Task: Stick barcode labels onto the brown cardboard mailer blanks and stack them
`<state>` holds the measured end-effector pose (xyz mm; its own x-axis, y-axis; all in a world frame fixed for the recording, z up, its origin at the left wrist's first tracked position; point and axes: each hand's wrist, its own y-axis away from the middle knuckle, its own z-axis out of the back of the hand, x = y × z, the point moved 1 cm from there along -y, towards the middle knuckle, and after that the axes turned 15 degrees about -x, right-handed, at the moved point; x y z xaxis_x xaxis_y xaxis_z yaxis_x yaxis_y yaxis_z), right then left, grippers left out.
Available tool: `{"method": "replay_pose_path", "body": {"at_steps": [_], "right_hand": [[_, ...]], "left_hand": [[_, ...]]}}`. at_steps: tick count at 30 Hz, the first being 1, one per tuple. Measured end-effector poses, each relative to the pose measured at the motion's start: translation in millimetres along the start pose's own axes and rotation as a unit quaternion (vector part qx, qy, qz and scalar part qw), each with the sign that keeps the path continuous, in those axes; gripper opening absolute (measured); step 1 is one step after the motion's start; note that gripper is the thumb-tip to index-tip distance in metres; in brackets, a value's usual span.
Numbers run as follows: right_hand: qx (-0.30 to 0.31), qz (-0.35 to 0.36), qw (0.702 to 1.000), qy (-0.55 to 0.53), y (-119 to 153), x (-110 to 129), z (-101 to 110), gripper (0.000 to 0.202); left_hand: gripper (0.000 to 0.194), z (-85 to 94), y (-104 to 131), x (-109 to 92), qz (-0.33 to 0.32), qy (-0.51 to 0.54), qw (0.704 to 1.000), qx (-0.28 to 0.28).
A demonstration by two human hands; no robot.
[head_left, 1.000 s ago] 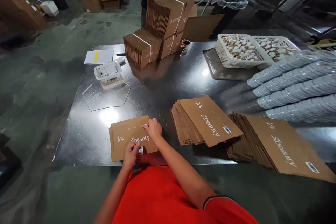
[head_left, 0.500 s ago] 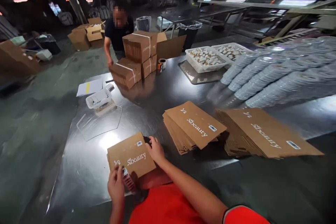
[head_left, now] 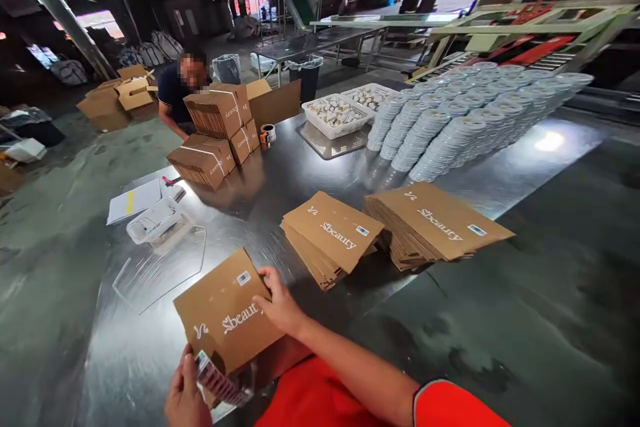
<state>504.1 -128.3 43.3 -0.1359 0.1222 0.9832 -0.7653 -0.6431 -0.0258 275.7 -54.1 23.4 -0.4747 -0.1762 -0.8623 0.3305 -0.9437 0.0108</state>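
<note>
A flat brown cardboard piece (head_left: 227, 303) with white "beauty" lettering and a small label is tilted above the metal table, close to my body. My right hand (head_left: 280, 303) grips its right edge, thumb on the printed face. At its lower left corner, my left hand (head_left: 186, 390) pinches the edge, with a strip of labels (head_left: 220, 380) hanging beside the fingers. Two stacks of similar cardboard stand to the right, one nearer (head_left: 335, 230) and one farther right (head_left: 440, 220).
Tall rows of clear-wrapped stacked discs (head_left: 450, 123) and white baskets (head_left: 335, 117) of small items stand at the back. Bundled cartons (head_left: 215, 110) sit near a person (head_left: 175, 90) across the table. A white plastic tray (head_left: 154, 220) and papers (head_left: 134, 201) lie left.
The cardboard piece is raised and tilted more. My right hand now has its thumb over the lettering. The view has turned right, and the person leans lower behind the cartons.
</note>
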Motion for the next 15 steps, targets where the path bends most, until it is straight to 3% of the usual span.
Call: {"method": "replay_pose_path", "body": {"at_steps": [2, 5, 8, 10, 12, 13, 15], "right_hand": [[-0.12, 0.047, 0.99, -0.063, -17, 12, 43, 0.058], [-0.379, 0.041, 0.924, -0.029, -42, 8, 122, 0.063], [-0.47, -0.043, 0.869, 0.147, -51, -18, 175, 0.066], [-0.489, -0.055, 0.826, 0.275, -44, -32, 182, 0.061], [-0.481, -0.016, 0.811, 0.332, -29, -34, 166, 0.053], [-0.453, 0.014, 0.831, 0.323, -20, -30, 151, 0.049], [-0.309, 0.053, 0.92, 0.237, -2, -13, 113, 0.043]], "left_hand": [[0.048, 1.3, 7, -26, -0.011, 0.045, 0.999, 0.017], [0.043, -4.5, 19, -49, -0.041, 0.105, 0.992, 0.057], [0.042, -14.2, 29, -49, -0.035, 0.096, 0.989, 0.103], [0.044, -20.3, 36, -44, -0.024, 0.094, 0.987, 0.129], [0.044, -25.0, 45, -44, -0.026, 0.095, 0.983, 0.152], [0.043, -26.8, 50, -46, -0.035, 0.095, 0.982, 0.161], [0.039, -29.5, 59, -55, -0.059, 0.095, 0.978, 0.177]]}}
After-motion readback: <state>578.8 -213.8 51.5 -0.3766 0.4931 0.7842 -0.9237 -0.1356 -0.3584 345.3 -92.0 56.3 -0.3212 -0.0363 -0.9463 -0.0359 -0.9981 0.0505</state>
